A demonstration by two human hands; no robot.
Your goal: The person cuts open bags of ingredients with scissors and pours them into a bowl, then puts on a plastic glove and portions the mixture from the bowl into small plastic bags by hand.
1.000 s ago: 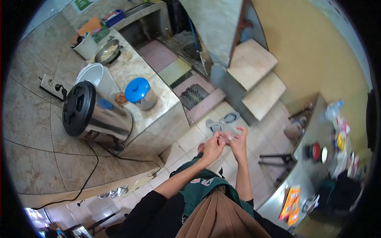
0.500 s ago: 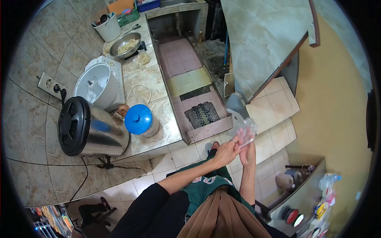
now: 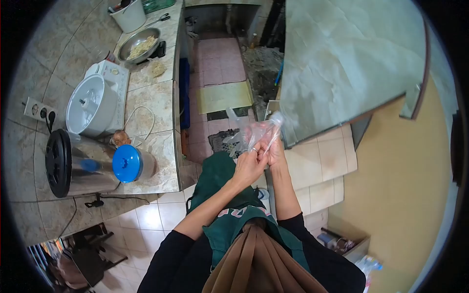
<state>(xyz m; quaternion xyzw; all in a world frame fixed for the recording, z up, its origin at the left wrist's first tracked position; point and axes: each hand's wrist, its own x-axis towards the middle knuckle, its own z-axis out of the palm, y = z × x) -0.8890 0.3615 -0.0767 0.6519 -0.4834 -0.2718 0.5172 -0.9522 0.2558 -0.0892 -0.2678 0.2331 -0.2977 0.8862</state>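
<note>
In the head view, my left hand [image 3: 249, 169] pinches the edge of a thin, clear plastic glove [image 3: 239, 134], its fingertips close against my right palm. My right hand [image 3: 275, 152] is partly inside the glove, with fingers stretched out and showing blurred and pink through the film. Loose plastic fingers stick out to the upper left. Both hands are together in front of me, above the floor passage beside the counter. A ring shows on my left hand.
On the counter [image 3: 168, 168] to the left are a blue-lidded container [image 3: 128, 164], a steel canister [image 3: 95, 168], a white mixer bowl [image 3: 91, 105] and a metal bowl of pale food [image 3: 140, 45]. A marble-patterned slab [image 3: 351, 63] juts in from the right, above tiled steps [image 3: 317, 161].
Both hands have moved left and up in the view with the glove, which now spreads over the right hand's fingers. The camera has shifted and a green-clad leg has come forward.
</note>
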